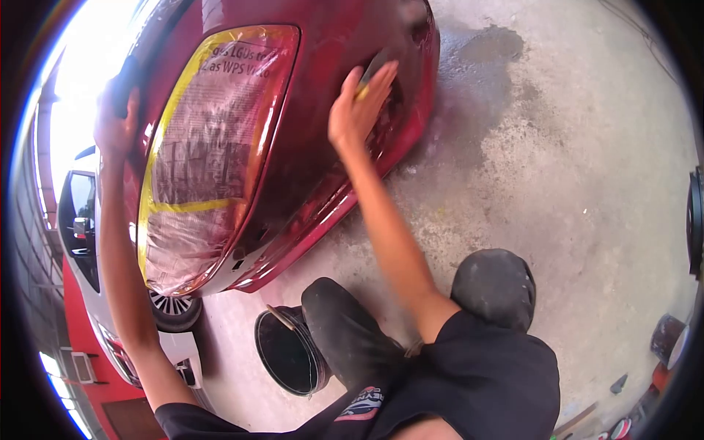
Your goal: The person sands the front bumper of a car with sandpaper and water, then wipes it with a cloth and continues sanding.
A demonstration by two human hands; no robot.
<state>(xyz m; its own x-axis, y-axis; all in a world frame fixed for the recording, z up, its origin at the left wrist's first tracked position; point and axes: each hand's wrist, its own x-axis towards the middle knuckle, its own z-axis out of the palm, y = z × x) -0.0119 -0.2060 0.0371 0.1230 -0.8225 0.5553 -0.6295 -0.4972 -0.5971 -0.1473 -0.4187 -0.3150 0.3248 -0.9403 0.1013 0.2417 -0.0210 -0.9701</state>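
Note:
A dark red car body (312,158) fills the upper middle, with a lamp area (202,139) covered in newspaper and edged with yellow tape. My right hand (363,103) is on the bumper side to the right of it, its fingers extended over a thin dark sheet or pad (378,64) with something yellow at the palm. My left hand (117,125) rests near the car's upper left edge, blurred against bright light, a dark shape at its fingers that I cannot make out.
A black bucket (290,352) stands on the concrete floor (557,198) beside my knee. A white car (95,279) is at the left. Wet patches mark the floor right of the bumper. Containers (667,341) sit at the lower right.

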